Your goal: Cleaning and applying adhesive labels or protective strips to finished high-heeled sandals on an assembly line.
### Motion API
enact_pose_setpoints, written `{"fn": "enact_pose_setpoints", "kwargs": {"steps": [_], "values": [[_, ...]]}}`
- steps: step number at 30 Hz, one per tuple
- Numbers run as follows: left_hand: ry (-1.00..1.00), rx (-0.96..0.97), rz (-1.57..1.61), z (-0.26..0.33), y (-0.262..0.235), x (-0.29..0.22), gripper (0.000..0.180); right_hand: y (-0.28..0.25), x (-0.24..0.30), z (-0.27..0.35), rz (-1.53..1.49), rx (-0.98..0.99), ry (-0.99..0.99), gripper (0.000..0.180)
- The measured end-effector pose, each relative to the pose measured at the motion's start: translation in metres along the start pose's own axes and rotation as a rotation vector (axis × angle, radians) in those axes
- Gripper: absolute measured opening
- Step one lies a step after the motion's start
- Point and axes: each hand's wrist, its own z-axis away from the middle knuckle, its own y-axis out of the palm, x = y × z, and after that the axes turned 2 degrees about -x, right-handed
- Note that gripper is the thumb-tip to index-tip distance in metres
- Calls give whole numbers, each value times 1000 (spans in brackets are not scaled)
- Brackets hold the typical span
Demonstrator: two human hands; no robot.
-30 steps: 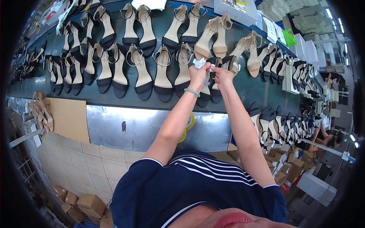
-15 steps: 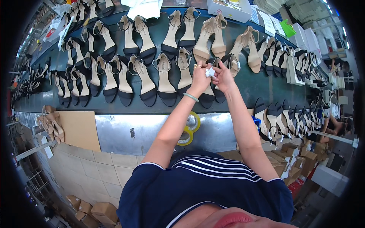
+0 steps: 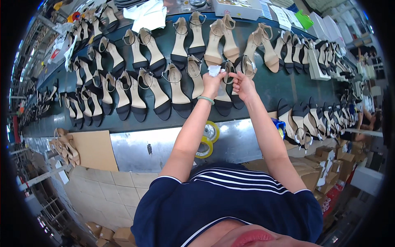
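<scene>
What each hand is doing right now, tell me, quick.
Left hand: closed, holding a crumpled white scrap.
Right hand: fingers partly curled; whether it grips anything cannot be told.

Sandals (image 3: 175, 91) lie in rows on the table (image 3: 310, 89), tape rolls (image 3: 210, 144) before them, a box (image 3: 231, 11) behind.

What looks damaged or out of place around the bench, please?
The metal panel below the bench has a dark patch, perhaps wear or a stain. Beige sandals stand out among black sandals, perhaps intentionally.
</scene>
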Motion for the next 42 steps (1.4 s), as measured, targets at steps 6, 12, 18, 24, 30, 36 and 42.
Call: {"fn": "enact_pose_setpoints", "kwargs": {"steps": [6, 12, 18, 24, 30, 36, 42], "values": [[33, 58, -9, 13, -9, -12, 18, -24, -8, 74, 146, -3, -277, 24], [-203, 384, 383, 62, -36, -64, 51, -39, -12, 115, 315, 36, -411, 18], [-172, 558, 228, 118, -33, -97, 39, 6, 13, 134, 701, 233, -962, 22], [-242, 664, 43, 158, -23, -104, 22, 27, 32, 134, 1000, 364, -1191, 21], [-214, 628, 112, 196, -32, -101, 26, 11, 26, 144, 554, 505, -830, 12], [-138, 360, 338, 215, -60, -71, 24, 0, 21, 155, 388, 408, -535, 9], [-68, 160, 414, 245, -56, -70, 20, -1, -3, 167, 310, 436, -459, 9]]}}
